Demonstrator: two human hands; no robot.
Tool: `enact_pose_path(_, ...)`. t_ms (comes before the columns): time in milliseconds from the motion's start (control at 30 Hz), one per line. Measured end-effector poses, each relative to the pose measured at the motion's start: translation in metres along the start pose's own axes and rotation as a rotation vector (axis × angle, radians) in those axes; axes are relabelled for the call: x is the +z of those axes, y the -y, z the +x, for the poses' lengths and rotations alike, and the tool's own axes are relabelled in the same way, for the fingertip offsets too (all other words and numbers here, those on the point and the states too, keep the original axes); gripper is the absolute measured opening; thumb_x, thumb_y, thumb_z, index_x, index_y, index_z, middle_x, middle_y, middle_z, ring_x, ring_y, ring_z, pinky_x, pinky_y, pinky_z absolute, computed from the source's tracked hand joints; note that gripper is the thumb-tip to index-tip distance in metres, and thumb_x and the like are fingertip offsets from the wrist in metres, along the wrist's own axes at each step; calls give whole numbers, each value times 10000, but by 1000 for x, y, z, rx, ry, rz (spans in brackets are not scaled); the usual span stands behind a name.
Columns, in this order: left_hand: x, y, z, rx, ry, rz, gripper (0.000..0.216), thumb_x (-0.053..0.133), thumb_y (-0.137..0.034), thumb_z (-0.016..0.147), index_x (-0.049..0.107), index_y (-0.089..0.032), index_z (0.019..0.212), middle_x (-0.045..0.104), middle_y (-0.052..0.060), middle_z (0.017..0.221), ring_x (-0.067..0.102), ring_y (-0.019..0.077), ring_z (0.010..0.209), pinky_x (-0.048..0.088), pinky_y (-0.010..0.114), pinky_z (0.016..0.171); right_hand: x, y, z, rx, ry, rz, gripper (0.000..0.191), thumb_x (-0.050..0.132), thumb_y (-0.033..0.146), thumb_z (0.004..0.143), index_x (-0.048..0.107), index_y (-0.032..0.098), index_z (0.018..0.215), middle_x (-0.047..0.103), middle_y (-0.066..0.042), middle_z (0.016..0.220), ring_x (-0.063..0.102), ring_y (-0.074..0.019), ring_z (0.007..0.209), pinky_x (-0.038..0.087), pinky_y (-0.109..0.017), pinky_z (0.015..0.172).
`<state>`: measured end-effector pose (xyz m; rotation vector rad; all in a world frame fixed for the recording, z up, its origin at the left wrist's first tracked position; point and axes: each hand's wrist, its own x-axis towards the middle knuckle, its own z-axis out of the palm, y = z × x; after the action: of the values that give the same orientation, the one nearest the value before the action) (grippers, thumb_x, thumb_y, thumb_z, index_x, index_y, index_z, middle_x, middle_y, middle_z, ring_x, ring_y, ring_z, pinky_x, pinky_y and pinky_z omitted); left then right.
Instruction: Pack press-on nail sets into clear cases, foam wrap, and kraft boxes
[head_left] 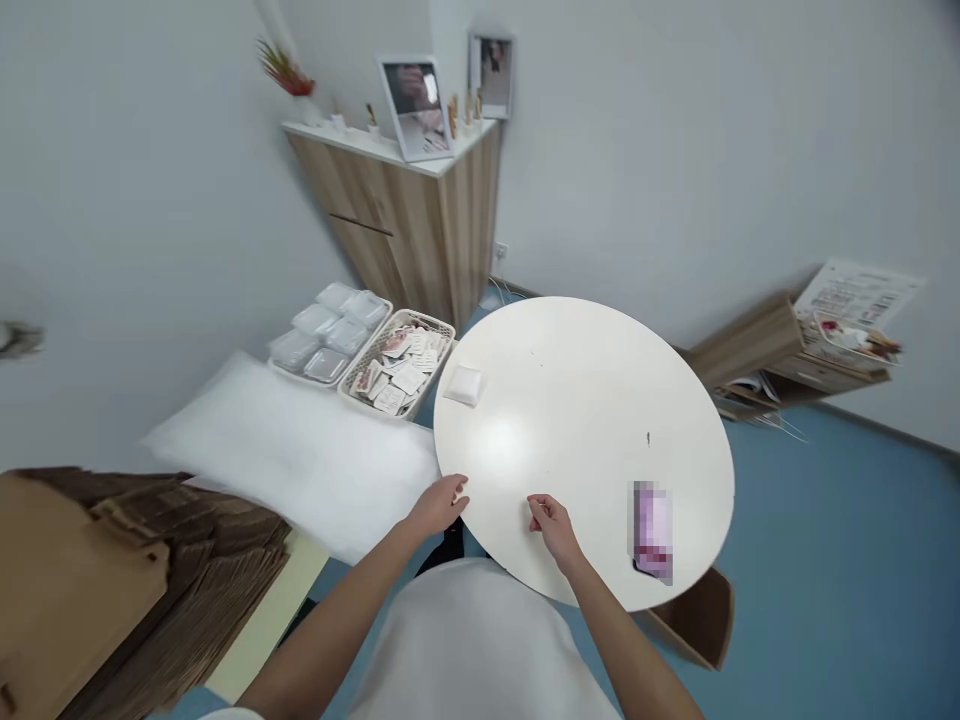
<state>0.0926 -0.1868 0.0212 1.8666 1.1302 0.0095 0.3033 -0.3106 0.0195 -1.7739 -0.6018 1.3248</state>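
Observation:
A round white table (592,400) stands in front of me. My left hand (440,504) rests at its near left edge with the fingers curled over the rim. On the tabletop near the front lies my right hand (551,522), its fingers curled in; whether it holds anything I cannot make out. A small white square packet (463,385) lies at the table's left edge. A phone with a pink blurred screen (652,530) lies to the right of my right hand.
A white basket of small cards (400,365) and a tray of clear plastic boxes (328,333) sit left of the table beside white padding (292,450). Flattened cardboard (112,590) is piled at the lower left. A wooden cabinet (409,215) stands behind, a low shelf (787,360) to the right.

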Motion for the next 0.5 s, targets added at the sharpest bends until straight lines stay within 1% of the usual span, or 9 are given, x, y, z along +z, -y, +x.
enact_pose_path(100,8,3,-33,-18,28,49,390,433,-364,762,515,-206,1109,571,71,1087,532,230,979,419,337,813,0,-3,3,-18,70,19,337,522,500,681,585,195,809,538,-1,617,511,-142,569,433,-295,607)
enact_pose_path(200,10,10,-69,-132,-8,27,451,433,-419,758,488,-209,1154,539,85,1165,505,249,1045,406,355,839,9,-2,8,-34,138,-11,304,541,460,661,588,191,796,554,-9,652,510,-133,557,437,-293,596)
enact_pose_path(267,9,12,-90,-206,-57,1,476,439,-437,752,486,-195,1159,540,99,1164,507,259,1046,411,361,828,20,1,11,-61,201,-42,294,540,435,654,591,186,802,557,-7,647,513,-131,555,439,-292,594)
enact_pose_path(333,6,14,-108,-238,-130,-24,474,438,-441,754,488,-194,1155,552,99,1148,517,257,1035,414,352,816,35,6,15,-101,272,-92,291,533,422,651,593,184,806,552,0,625,520,-135,560,440,-292,596)
enact_pose_path(400,1,15,-123,-255,-232,-43,466,429,-440,764,488,-194,1155,561,95,1132,528,247,1017,417,333,808,54,14,20,-158,343,-167,294,521,420,657,591,183,817,527,14,576,522,-144,560,435,-296,597)
enact_pose_path(500,-13,23,-144,-293,-413,-59,444,413,-416,780,487,-187,1153,567,90,1114,547,221,973,420,307,801,93,32,22,-268,473,-306,296,498,424,685,586,188,841,477,38,510,517,-155,552,422,-299,591)
